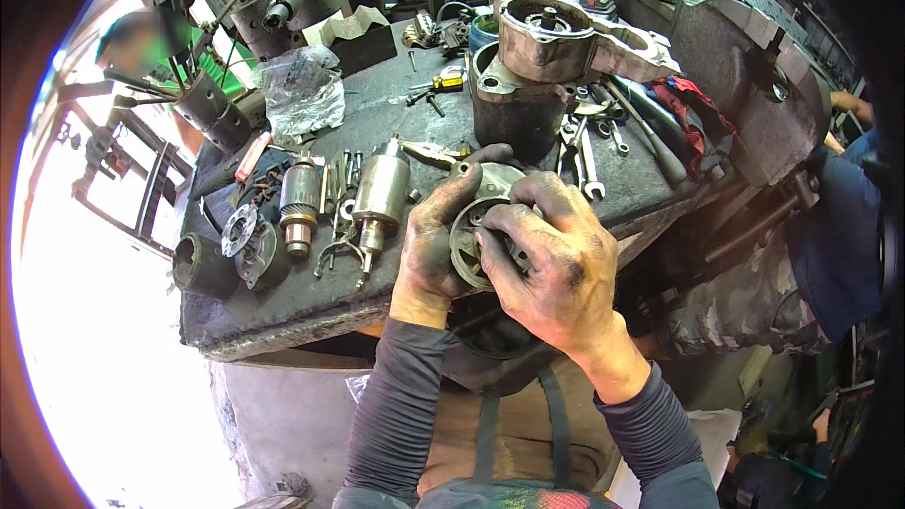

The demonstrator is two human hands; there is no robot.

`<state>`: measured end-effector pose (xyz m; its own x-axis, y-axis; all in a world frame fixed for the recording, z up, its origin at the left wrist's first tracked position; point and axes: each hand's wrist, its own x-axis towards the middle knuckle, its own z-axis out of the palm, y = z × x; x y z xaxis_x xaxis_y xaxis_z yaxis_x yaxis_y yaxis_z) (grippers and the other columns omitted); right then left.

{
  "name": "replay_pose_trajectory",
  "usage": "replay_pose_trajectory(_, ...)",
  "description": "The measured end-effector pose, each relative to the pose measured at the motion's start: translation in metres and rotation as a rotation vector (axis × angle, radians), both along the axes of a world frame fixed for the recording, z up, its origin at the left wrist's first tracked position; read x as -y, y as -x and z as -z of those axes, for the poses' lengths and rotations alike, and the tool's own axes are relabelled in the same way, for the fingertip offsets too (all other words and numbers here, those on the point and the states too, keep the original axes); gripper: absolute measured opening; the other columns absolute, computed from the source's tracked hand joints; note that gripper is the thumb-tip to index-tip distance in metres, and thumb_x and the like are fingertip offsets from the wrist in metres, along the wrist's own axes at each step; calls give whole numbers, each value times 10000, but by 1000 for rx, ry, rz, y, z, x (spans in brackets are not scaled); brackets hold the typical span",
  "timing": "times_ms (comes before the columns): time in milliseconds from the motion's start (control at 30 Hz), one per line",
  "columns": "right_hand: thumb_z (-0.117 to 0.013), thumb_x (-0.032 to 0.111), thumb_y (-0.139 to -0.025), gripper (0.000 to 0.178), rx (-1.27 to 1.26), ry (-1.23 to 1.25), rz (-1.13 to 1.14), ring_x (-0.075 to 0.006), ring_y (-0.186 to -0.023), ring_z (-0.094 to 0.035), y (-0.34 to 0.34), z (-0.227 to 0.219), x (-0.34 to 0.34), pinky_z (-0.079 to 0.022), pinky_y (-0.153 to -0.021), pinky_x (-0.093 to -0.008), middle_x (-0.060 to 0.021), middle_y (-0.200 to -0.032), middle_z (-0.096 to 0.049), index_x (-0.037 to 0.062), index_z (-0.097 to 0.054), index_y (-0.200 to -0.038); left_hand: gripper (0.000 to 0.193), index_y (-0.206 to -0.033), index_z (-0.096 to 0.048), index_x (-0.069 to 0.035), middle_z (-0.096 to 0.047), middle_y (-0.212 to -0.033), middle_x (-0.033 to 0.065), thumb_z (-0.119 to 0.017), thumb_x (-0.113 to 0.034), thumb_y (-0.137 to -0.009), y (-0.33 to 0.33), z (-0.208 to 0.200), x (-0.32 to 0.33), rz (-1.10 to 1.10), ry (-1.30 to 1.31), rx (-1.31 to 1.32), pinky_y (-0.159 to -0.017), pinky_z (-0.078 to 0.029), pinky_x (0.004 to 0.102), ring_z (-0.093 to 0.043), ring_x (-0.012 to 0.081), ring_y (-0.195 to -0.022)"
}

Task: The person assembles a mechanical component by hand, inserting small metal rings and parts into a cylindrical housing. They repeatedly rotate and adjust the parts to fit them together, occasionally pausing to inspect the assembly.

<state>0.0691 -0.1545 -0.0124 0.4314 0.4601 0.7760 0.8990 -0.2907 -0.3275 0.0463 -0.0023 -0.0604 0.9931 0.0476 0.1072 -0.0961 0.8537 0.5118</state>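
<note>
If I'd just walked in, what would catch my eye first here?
Two grease-blackened hands, the left hand and the right hand, grip a round metal housing at the middle, over the near edge of the workbench. Left of them lie a solenoid cylinder and an armature; behind stands a large cast housing.

Both hands cover most of the round metal part point(468, 247), and a blurred figure point(141, 41) sits top left.
</note>
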Motion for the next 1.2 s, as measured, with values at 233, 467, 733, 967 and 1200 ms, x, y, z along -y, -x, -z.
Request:
replay_pose_trajectory(233,-816,129,-786,148,-64,-20,-17,-287,-826,-656,1,5,-2,-540,-679,-394,-72,-938,-636,76,-715,-881,499,-1516,-482,-9,-701,-1263,163,-510,-273,-1094,-2,-1,0,5,-7,4,-975,-585,383,-711,249,-1104)
replay_pose_trajectory(467,-818,131,-787,150,-63,-23,-1,-291,-840,-669,-1,6,-2,-548,-686,-401,-79,-945,-652,78,-716,-883,494,-1512,-490,-13,-698,-1260,167,-522,-255,-1083,-2,0,-1,38,11,5,-975,-592,389,-711,258,-1104)
replay_pose_trajectory(733,-817,153,-796,154,-69,-3,5,-310,-858,-675,-3,11,-4,-557,-707,-410,-91,-958,-667,78,-712,-879,480,-1503,-503,-4,-711,-1231,162,-531,-227,-1079,-5,0,-2,42,-11,-14,-953,-599,386,-718,246,-1081)
replay_pose_trajectory(967,-827,118,-798,154,-29,12,-71,-307,-782,-660,-6,7,-4,-528,-667,-411,-86,-875,-654,58,-709,-878,482,-1499,-493,1,-708,-1238,184,-543,-224,-1076,-7,1,-3,50,-11,-20,-987,-591,410,-718,276,-1098)
replay_pose_trajectory(1200,-789,138,-832,155,20,5,-82,-349,-843,-669,-2,9,-4,-561,-719,-423,-129,-975,-660,67,-661,-883,472,-1495,-501,-8,-714,-1240,166,-541,-224,-1077,-9,3,-5,21,-106,-10,-985,-591,404,-719,252,-1089)
